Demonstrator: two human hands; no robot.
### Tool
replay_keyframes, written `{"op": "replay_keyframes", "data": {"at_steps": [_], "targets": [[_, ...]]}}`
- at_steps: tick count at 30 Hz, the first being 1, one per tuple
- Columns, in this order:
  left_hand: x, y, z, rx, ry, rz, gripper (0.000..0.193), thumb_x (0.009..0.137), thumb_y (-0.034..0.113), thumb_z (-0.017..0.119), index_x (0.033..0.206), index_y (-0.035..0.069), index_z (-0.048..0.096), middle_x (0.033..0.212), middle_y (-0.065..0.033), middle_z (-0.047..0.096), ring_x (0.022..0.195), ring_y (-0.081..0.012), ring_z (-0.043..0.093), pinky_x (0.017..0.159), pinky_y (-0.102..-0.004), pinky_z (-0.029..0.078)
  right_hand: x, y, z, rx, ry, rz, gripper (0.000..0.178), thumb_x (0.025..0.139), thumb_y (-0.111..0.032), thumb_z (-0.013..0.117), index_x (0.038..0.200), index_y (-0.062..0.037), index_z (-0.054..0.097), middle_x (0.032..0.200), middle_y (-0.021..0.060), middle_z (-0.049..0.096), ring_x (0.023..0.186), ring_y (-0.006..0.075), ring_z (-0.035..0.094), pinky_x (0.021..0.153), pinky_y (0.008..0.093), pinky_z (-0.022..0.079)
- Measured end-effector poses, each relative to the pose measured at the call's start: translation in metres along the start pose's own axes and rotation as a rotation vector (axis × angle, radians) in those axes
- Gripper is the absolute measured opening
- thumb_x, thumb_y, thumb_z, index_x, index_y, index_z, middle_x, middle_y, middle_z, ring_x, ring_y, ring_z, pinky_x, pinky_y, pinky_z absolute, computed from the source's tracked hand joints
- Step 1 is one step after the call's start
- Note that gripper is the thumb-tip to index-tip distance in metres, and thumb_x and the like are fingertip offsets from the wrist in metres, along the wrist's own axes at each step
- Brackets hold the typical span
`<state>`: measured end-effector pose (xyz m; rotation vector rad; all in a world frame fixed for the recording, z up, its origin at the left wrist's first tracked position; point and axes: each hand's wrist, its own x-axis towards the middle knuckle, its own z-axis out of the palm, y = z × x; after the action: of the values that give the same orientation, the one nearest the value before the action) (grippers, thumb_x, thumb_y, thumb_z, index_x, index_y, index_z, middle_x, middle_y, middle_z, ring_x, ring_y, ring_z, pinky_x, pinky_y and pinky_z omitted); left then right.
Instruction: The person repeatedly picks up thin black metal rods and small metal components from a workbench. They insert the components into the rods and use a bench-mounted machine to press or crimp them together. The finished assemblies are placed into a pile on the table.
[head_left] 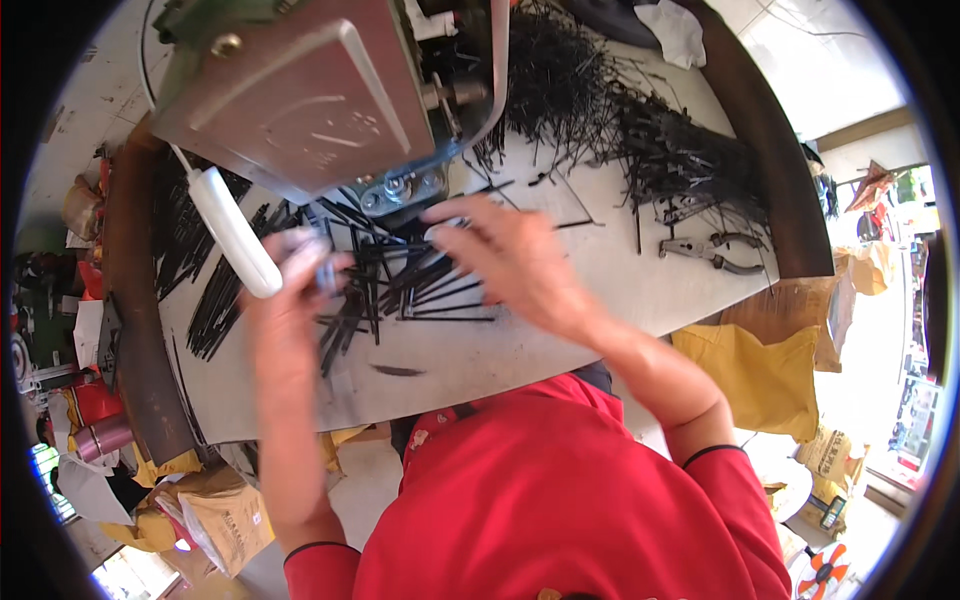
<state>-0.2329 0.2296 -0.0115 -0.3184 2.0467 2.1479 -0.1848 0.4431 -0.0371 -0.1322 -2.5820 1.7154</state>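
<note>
Two hands of yours in frame, neither reading cleanly. Your left hand (302,262) is motion-blurred and partly behind the white handle (235,235); fingers look curled, but can't tell how far, or whether it has hold of anything. Your right hand (520,262) is sharper: fingers loosely bent and spread, thumb apart from them, fingertips just beside the machine's lower plate (402,192). Can't tell if they pinch a strip. The machine (300,110) is cut off at the top edge, and its body blocks the table behind it. Black strips (440,290) lie between your hands, in front of the plate: thin, straight, dark, crossing at several angles, some ends under your right hand. Blur near your left fingers makes single pieces hard to separate. More strips (218,305) sit left of the handle, roughly parallel, running out of sight behind it. One dark sliver (398,370) lies alone nearer you on the grey table (625,285). Far right, a tangled black heap (690,160) spreads toward the table's brown rim (785,150); pliers (712,250) lie near you of it, jaws pointing left. White cloth (672,30) is at the far edge. Yellow sack (755,375) is beside the table on your right.
</note>
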Motion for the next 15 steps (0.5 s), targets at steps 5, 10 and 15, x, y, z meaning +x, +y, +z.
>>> {"op": "replay_keyframes", "data": {"at_steps": [5, 10, 15], "targets": [[-0.004, 0.013, -0.156, 0.916, 0.365, 0.379, 0.034, 0.082, 0.011, 0.068, 0.112, -0.001, 0.059, 0.105, -0.0111, 0.064, 0.095, -0.0153, 0.06, 0.085, -0.0273, 0.045, -0.004, 0.056, -0.065, -0.805, 0.346, -0.154, 0.021, 0.085, -0.026, 0.065, 0.09, -0.0061, 0.061, 0.079, 0.0115, 0.063, 0.064, 0.0307, 0.064, 0.056, 0.0414, 0.05], [-0.029, -0.004, -0.099, 0.722, 0.135, 0.377, 0.022, 0.083, 0.004, 0.065, 0.104, 0.002, 0.065, 0.101, -0.0063, 0.065, 0.091, -0.0143, 0.059, 0.084, -0.027, 0.046, 0.0, 0.067, -0.07, -0.962, 0.315, -0.077, 0.017, 0.082, -0.019, 0.065, 0.083, -0.0025, 0.06, 0.082, 0.0135, 0.063, 0.067, 0.0329, 0.064, 0.059, 0.0413, 0.05], [-0.056, -0.058, 0.012, 0.914, -0.389, 0.928, 0.019, 0.074, -0.003, 0.068, 0.091, 0.005, 0.068, 0.081, -0.0075, 0.062, 0.072, -0.0217, 0.058, 0.062, -0.0306, 0.047, 0.002, 0.064, -0.077, -0.797, 0.313, -0.062, 0.015, 0.082, -0.016, 0.061, 0.083, -0.0011, 0.063, 0.082, 0.0128, 0.064, 0.071, 0.0325, 0.064, 0.062, 0.0409, 0.05]]}}
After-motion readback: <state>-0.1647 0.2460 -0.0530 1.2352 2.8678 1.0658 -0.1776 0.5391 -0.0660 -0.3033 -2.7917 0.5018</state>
